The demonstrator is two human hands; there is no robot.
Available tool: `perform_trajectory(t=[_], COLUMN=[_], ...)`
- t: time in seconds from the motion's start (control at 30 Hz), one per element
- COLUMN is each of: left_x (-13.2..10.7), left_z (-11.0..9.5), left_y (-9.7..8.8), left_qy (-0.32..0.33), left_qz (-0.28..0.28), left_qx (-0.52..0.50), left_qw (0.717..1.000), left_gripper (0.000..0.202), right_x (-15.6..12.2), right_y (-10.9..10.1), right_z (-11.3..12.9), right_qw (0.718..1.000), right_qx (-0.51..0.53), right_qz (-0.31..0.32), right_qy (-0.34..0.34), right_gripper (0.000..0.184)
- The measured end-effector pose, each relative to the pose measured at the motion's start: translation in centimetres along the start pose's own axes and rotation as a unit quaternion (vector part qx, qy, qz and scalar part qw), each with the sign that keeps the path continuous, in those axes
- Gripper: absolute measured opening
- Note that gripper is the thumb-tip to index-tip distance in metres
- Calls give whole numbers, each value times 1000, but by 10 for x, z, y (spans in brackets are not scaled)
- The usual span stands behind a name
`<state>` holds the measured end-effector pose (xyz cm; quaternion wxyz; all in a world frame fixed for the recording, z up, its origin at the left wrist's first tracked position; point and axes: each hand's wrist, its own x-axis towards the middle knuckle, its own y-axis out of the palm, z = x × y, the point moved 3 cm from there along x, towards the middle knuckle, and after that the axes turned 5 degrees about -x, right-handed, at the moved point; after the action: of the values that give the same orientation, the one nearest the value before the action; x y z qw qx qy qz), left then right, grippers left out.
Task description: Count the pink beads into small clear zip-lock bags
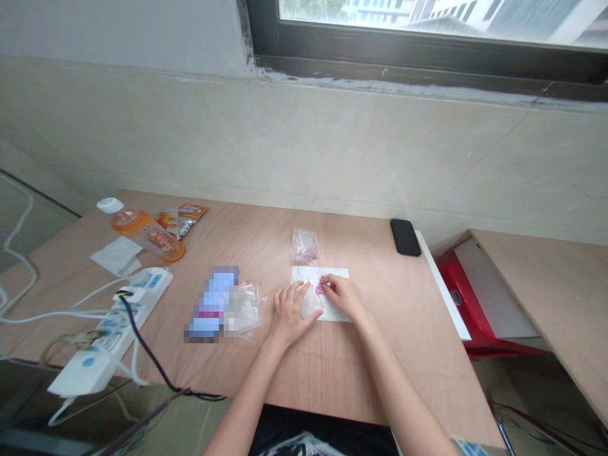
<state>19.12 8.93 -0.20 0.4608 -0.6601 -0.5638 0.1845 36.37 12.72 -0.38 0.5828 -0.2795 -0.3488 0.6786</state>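
A small heap of pink beads [320, 287] lies on a sheet of white paper [338, 313] in front of me. My right hand [342, 294] reaches in from the right, its fingertips pinched together at the beads; the tiny piece between them is mostly hidden. My left hand [291, 313] rests flat with fingers spread, thumb and forefinger on either side of a small clear plastic bag [311, 304] on the paper. Just beyond the paper lies another clear bag [304, 246] with pink beads inside. Left of my left hand is a pile of clear bags [247, 310].
A blurred-out phone [212, 304] lies left of the bags. Farther left are a power strip [114, 332] with cables, an orange drink bottle [149, 234], tissue [117, 255] and a snack packet [191, 216]. A black phone [405, 237] lies near the table's right edge.
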Motion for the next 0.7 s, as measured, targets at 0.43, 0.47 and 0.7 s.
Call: perform_trajectory(t=[0.43, 0.47, 0.7], left_x=[0, 0, -1], left_z=[0, 0, 2], left_y=[-1, -1, 1], left_qy=[3, 4, 11], left_qz=[-2, -2, -14], left_qx=[1, 1, 0], left_qw=[1000, 1000, 1000], left_gripper=[61, 61, 62], right_x=[-2, -3, -18], right_y=[-3, -3, 0], right_z=[1, 2, 14], right_qw=[998, 997, 975], right_qx=[53, 77, 220], right_qz=[-7, -8, 18], right_qy=[17, 17, -10], right_gripper=[15, 15, 17])
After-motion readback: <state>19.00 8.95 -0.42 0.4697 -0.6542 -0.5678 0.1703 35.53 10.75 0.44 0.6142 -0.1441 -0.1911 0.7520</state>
